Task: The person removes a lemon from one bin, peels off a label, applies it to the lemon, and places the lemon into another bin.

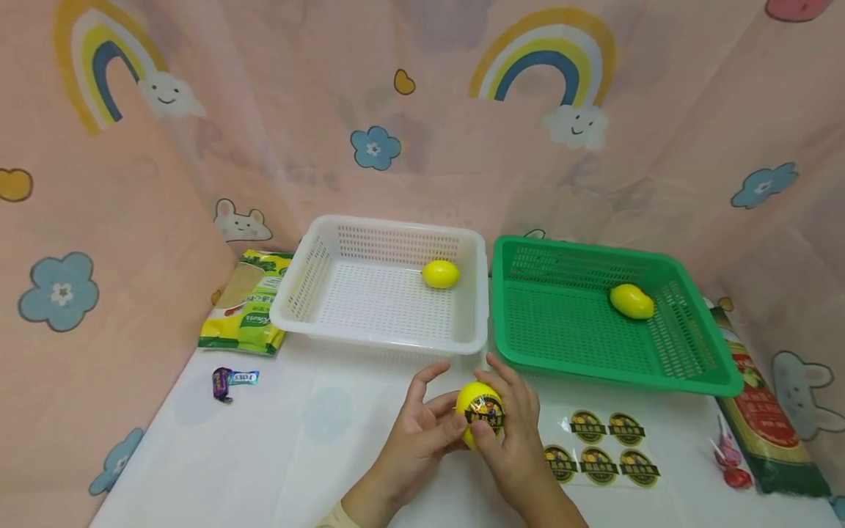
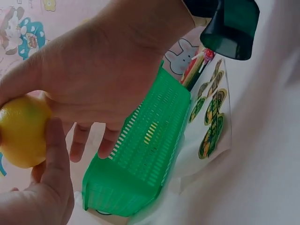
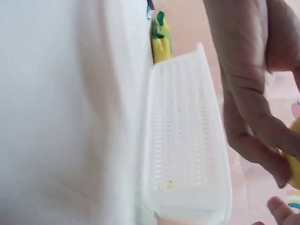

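I have the yellow lemon (image 1: pixel 477 411) held up just above the white counter (image 1: pixel 317 447), in front of the gap between the white basket (image 1: pixel 379 345) and the green basket (image 1: pixel 614 370). My left hand (image 1: pixel 416 433) cups it from the left with curled fingers and my right hand (image 1: pixel 511 433) wraps it from the right, thumb pressing the round dark sticker (image 1: pixel 486 412) against the skin. I think the main risk is the sticker: if my thumb slides, it could wrinkle or lift at one edge, since the lemon's surface is curved. The lemon looks smooth, so too light a grip could let it squirt out and roll across the counter toward the sticker sheet (image 1: pixel 599 447) lying near my right wrist.
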The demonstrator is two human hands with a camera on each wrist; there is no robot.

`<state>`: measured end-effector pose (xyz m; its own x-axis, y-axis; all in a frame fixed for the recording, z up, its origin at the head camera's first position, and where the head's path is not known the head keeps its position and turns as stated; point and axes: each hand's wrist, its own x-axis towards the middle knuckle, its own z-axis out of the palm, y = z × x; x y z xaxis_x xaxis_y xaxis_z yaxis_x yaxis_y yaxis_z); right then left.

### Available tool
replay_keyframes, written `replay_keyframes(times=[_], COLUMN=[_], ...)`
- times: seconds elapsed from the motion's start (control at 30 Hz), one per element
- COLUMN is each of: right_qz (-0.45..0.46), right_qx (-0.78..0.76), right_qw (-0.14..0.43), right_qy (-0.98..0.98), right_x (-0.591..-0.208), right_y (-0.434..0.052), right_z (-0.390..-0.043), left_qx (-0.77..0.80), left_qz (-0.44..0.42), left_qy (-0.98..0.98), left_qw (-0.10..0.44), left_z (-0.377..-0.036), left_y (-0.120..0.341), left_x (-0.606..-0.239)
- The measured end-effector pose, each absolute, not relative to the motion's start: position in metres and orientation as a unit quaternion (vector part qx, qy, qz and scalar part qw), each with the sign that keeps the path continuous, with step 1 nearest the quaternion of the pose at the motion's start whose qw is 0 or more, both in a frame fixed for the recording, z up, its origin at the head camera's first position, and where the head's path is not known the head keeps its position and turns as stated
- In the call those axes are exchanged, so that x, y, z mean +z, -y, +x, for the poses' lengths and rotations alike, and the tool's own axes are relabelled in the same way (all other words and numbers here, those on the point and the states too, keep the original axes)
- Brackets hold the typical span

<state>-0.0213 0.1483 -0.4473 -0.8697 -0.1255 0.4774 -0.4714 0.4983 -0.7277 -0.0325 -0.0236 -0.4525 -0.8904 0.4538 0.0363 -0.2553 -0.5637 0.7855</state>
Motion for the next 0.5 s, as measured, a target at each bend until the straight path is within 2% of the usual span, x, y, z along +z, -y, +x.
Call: replay_keyframes(times=[0.13, 0.33, 0.5], right_qz=[0.170, 0.232, 0.243], right_qx=[0.457, 0.456, 0.456], right_qw=[0.159, 0.229, 0.256], right_qy=[0.858, 0.828, 0.817], right_x=[-0.441, -0.444, -0.454], right_y=[-0.153, -0.149, -0.145], right_z=[-0.020, -0.018, -0.019], left_qx=[0.872, 0.870, 0.869], left_qz=[0.090, 0.085, 0.098], left_qy=[-0.438, -0.440, -0.437], left_qw=[0.201, 0.203, 0.209], left_z=[-0.034, -0.034, -0.030], left_y=[0.022, 0.020, 0.018], left_x=[-0.451, -0.453, -0.455])
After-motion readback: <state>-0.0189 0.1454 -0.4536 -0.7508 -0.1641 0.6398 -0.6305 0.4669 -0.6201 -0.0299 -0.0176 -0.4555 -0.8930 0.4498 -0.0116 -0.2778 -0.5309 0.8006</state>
